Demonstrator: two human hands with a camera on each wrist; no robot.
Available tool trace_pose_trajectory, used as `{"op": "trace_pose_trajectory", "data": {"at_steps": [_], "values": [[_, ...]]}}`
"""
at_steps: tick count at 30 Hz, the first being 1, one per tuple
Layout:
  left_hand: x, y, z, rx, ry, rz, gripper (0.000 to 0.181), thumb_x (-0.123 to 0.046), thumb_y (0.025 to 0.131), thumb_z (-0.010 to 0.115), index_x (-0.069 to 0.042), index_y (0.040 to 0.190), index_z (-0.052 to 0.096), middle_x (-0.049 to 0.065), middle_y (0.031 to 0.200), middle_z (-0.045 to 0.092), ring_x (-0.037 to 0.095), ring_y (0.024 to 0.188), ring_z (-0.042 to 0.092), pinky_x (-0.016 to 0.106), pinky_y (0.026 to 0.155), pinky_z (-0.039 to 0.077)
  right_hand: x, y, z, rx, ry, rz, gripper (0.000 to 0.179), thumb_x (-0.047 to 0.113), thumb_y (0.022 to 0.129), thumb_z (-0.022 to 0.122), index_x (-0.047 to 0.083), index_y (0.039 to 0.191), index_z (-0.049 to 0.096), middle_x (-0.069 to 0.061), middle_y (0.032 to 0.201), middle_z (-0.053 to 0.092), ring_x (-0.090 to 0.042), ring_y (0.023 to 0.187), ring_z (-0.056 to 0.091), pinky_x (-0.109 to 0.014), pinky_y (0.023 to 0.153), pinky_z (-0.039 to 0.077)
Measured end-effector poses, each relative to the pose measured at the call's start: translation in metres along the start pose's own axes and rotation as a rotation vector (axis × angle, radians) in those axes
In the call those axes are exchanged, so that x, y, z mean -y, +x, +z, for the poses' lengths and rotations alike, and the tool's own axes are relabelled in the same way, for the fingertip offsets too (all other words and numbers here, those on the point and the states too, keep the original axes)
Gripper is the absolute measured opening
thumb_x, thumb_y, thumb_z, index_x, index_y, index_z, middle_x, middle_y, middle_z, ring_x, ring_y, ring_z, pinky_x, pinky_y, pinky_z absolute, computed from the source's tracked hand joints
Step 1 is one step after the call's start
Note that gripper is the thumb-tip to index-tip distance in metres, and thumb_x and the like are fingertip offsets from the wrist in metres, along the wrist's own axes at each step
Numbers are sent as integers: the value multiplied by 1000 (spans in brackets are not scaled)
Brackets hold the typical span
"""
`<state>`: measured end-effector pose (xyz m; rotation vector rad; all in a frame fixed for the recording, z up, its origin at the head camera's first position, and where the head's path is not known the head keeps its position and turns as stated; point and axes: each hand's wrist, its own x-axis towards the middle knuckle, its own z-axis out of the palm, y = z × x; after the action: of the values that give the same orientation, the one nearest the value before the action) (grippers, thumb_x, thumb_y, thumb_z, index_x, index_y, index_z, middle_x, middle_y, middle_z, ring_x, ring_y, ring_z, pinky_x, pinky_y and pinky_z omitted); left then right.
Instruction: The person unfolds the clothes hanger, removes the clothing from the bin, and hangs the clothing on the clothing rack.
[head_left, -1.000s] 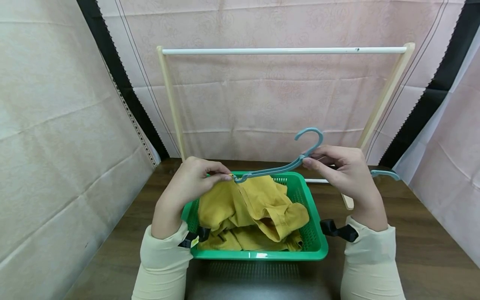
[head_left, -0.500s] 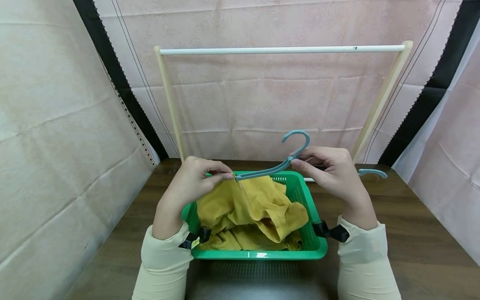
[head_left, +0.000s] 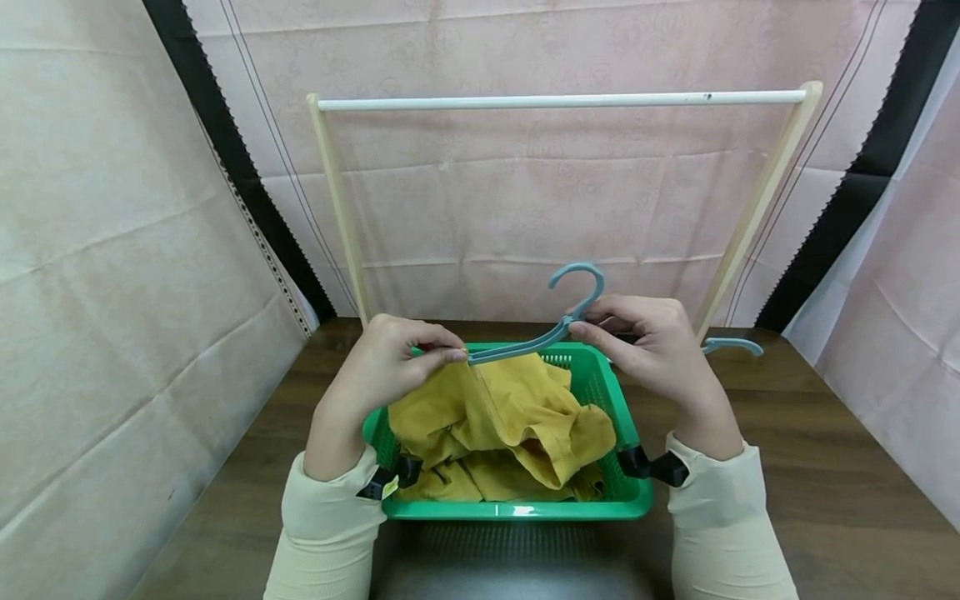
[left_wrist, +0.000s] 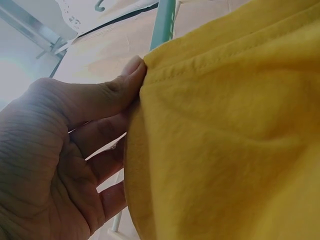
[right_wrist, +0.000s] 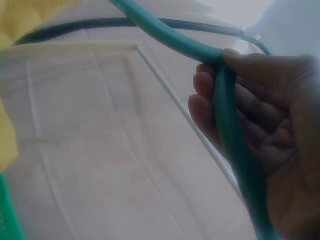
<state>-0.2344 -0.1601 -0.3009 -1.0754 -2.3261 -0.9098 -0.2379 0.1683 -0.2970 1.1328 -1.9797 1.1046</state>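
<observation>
With thumb and fingers my left hand (head_left: 393, 354) pinches the hemmed edge of a yellow garment (head_left: 517, 417), whose kind the folds hide. Most of it lies crumpled in a green plastic basket (head_left: 517, 510). My right hand (head_left: 652, 346) grips a light-blue clothes hanger (head_left: 522, 347) just below its hook, which points up. The hanger's left end meets the garment edge at my left fingertips. In the left wrist view, the hanger arm (left_wrist: 164, 25) disappears behind the yellow cloth (left_wrist: 225, 125). The right wrist view has my fingers round the hanger's neck (right_wrist: 225, 80).
Behind the basket stands a white rack with a horizontal rail (head_left: 562, 102) and two slanted posts. The hanger's right end (head_left: 735, 344) sticks out past my right hand. Pale cloth walls (head_left: 150, 292) enclose the brown wooden table (head_left: 825, 492).
My right hand has moved left with the hanger, so its left end has slid toward and behind my left fingertips at the garment edge. My left hand has stayed nearly still.
</observation>
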Motion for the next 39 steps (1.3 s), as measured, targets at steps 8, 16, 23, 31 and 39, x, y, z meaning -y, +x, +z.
{"op": "trace_pose_trajectory", "data": {"at_steps": [8, 16, 23, 31, 39], "values": [[-1, 1, 3, 0, -11, 12, 8, -12, 90, 77, -19, 92, 81, -14, 85, 74, 4, 57, 53, 25, 50, 41, 1, 2, 5, 19, -9, -45, 28, -10, 79, 79, 11, 98, 77, 5, 87, 74, -9, 69, 68, -19, 63, 54], [-5, 4, 9, -15, -45, 80, 5, -13, 90, 77, -16, 92, 81, -9, 86, 75, 4, 60, 57, 24, 51, 44, 1, 2, 7, 6, -13, -115, 31, -13, 76, 80, 9, 98, 77, 1, 87, 74, -11, 69, 69, -18, 65, 55], [-10, 7, 14, -60, 25, 160, 4, -18, 90, 78, -18, 92, 81, -11, 86, 75, -3, 61, 57, 21, 54, 45, 3, 5, 12, 12, -11, -152, 30, -11, 76, 81, 8, 99, 77, 0, 90, 75, -11, 71, 70, -19, 67, 55], [-8, 5, 12, 22, 58, 119, 18, -26, 92, 76, -23, 109, 80, -17, 97, 74, 0, 54, 49, 22, 46, 36, 2, 3, 5, -49, -79, -151, 28, -11, 75, 81, 7, 96, 77, 0, 88, 75, -10, 74, 70, -16, 71, 54], [-7, 6, 12, 15, 59, 109, 22, -24, 92, 76, -20, 114, 77, -14, 103, 73, 1, 66, 53, 22, 56, 44, 0, 4, 1, -104, -58, -188, 15, -1, 82, 80, 4, 96, 77, -4, 86, 75, -10, 74, 71, -16, 69, 54]]}}
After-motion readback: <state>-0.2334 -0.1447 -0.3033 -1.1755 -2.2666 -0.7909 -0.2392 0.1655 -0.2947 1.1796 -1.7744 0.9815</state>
